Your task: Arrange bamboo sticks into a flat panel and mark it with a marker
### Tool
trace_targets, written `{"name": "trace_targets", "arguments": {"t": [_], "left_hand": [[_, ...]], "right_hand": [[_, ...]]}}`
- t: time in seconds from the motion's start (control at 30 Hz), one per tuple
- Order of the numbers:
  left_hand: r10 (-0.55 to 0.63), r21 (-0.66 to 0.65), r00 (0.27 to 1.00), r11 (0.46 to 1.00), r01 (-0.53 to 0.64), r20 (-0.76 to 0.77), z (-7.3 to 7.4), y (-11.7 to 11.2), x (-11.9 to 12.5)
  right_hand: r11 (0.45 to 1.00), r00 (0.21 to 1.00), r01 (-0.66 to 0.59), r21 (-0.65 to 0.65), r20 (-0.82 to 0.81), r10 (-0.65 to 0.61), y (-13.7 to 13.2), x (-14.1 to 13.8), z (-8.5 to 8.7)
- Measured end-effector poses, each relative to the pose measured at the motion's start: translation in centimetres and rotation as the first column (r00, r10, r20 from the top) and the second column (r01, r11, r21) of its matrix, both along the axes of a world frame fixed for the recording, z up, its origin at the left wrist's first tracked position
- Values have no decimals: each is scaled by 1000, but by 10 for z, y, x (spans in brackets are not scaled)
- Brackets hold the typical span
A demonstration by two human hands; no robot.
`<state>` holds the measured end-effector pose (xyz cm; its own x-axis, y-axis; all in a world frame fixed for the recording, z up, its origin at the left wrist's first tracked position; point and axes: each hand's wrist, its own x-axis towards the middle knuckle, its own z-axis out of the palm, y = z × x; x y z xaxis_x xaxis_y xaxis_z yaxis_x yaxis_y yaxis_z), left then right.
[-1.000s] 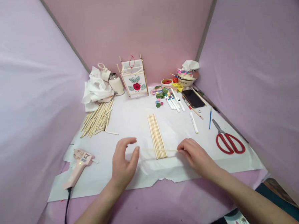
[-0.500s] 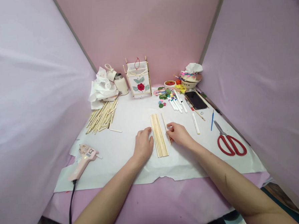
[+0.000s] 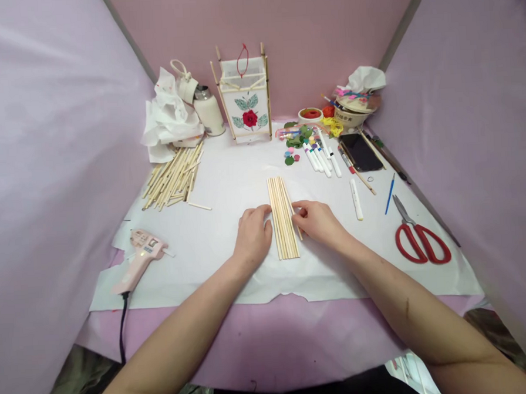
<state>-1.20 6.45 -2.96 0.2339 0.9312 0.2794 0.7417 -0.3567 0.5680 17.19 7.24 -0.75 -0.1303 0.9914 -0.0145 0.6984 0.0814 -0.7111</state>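
Note:
A flat row of several pale wooden sticks (image 3: 281,211) lies side by side on the white paper sheet (image 3: 227,187). My left hand (image 3: 254,235) rests with curled fingers against the row's left edge. My right hand (image 3: 319,220) pinches one more wooden stick (image 3: 296,217) and presses it against the row's right edge; that stick sits slightly slanted. Both forearms reach in from the near edge.
A pink glue gun (image 3: 138,259) with a black cord lies at the left. A pile of loose sticks (image 3: 171,178) is at the back left, a paper lantern (image 3: 244,101) at the back. Markers (image 3: 320,158), a phone (image 3: 361,152) and red scissors (image 3: 417,236) lie to the right.
The stick that lay across the row a second ago was turned lengthwise and brought to its right edge. My left hand came down against the left edge. The view shifted closer.

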Motion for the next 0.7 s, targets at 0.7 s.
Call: {"name": "trace_targets", "arguments": {"t": [0.7], "left_hand": [[13,-56,999,998,-15,-49,2,-1,3]], "right_hand": [[1000,1000,19,6,24,-19,2,0,-4]]}}
